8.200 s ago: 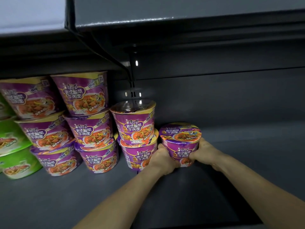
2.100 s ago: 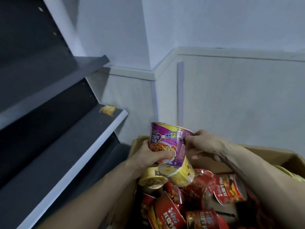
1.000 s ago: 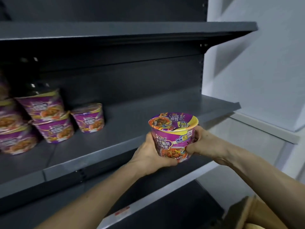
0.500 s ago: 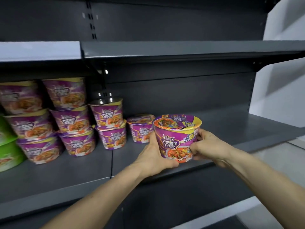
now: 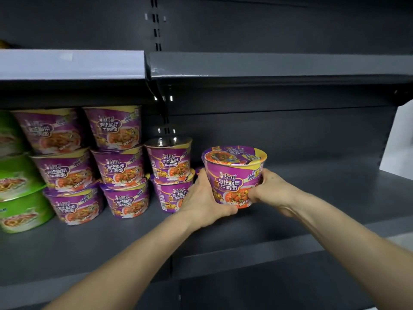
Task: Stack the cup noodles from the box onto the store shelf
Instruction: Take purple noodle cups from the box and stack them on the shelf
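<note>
As they reach over the dark shelf, we see the left hand and right hand clasping a purple noodle cup by its sides, upright, just right of the stacked purple cups, probably to set it down level.

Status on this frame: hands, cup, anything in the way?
Left hand and right hand both grip purple cup noodle, upright. Just right of the two-high purple stack, over the shelf; contact unclear. Space behind it hidden.
</note>
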Demonstrator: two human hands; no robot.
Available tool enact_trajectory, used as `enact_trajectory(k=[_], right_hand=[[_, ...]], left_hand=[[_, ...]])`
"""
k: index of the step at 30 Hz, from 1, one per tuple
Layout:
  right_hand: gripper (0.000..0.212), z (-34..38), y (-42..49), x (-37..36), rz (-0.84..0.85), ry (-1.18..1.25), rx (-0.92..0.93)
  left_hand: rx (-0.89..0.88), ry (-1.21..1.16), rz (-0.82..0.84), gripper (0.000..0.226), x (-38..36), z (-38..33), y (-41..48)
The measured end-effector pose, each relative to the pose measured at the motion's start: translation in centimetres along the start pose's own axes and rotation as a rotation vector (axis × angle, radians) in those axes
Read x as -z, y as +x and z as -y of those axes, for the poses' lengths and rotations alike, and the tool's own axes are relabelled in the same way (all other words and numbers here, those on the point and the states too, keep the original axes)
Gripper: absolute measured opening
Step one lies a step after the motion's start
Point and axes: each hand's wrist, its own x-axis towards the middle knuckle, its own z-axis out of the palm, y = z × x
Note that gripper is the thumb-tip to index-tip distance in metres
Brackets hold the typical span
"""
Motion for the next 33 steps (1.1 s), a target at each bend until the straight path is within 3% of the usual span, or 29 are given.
enact_trajectory(k=[4,13,21,28,33], right_hand=[[0.039,1.5,2.8,0.3,0.026,-0.027,0.043],[0.036,2.7,9.5,0.8,0.102,-0.115,0.082],[0.022,1.6,13.4,0.2,0.164,-0.114,0.084],[0.028,1.3,14.3,0.1,0.18,-0.128,0.101],[0.031,1.4,14.6,0.1,0.193,-0.148,0.094]], left_hand=[[0.044,0.047,0.002,0.098,1.0,-0.5,2.7],[0.21,0.213,-0.019,0.08,1.2,-0.6,8.4],[0.297,0.324,-0.068,0.087,0.2,0.7,10.5],[0.336,0.243,-0.044,0.103,0.4,0.5,11.1],[0.369,0.211,-0.091,0.089,0.2,0.2,11.4]])
